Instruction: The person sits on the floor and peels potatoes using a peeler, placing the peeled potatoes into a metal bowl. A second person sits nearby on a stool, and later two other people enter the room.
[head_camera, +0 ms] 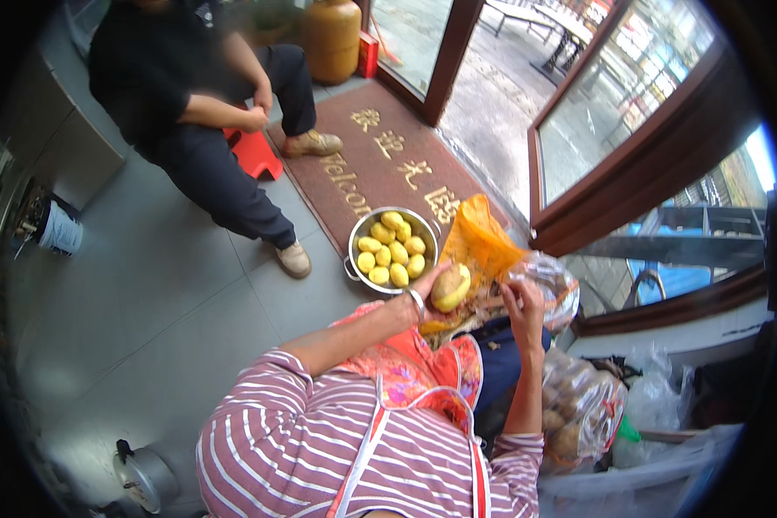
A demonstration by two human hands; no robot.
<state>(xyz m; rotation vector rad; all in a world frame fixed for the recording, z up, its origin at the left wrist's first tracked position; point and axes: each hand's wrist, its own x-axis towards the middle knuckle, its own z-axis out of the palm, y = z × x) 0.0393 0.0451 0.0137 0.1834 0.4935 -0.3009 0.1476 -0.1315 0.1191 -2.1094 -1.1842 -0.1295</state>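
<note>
In my left hand [432,291] is a partly peeled potato [452,288], yellow where bare and brown where skin remains. A metal bangle [416,303] circles that wrist. My right hand [524,307] is raised to the right of the potato, apart from it, with fingers bent together. Whether a small tool sits in those fingers is too unclear to tell. Below my hands spreads an orange mesh bag [476,236] with peelings on it. Just beyond my left hand, a two-handled steel pot [357,277] holds several peeled yellow potatoes [398,252].
Another person [188,129] sits on a red stool [257,155] at the upper left. A brown doormat [317,129] reaches the open glass door [621,110]. Plastic bags of potatoes [579,408] stand at my right. A gas cylinder [332,42], white bucket [61,230] and metal pot [144,479] stand farther off.
</note>
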